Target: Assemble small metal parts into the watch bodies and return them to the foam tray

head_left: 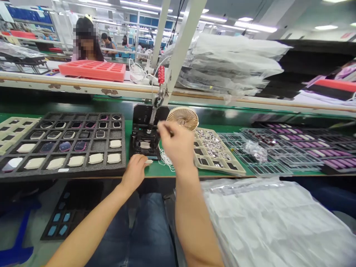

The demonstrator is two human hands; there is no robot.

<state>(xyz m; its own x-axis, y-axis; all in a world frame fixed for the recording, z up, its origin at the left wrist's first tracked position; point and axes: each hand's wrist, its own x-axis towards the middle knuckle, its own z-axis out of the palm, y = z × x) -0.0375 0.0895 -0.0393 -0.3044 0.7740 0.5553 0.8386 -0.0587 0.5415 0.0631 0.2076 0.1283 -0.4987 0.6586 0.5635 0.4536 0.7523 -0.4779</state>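
In the head view, a black toggle press [144,134] with a red handle [161,75] stands on the green bench. A pale rounded piece [145,145] lies in its fixture. My left hand [135,171] is at the fixture's front edge, fingers curled, with a small white piece [149,161] at the fingertips. My right hand [178,142] is raised just right of the press, fingers pinched together and slightly blurred. What they hold, if anything, cannot be made out. Left of the press, a dark foam tray [93,148] bears several watch-shaped cases and pale covers.
Behind my right hand is a round gold fan [183,118]. White cord [166,160] lies by the press. A cream tray [235,167] of small parts and clear trays [274,168] are on the right. A wrapped white stack [272,215] is near my right arm. One person sits across the bench.
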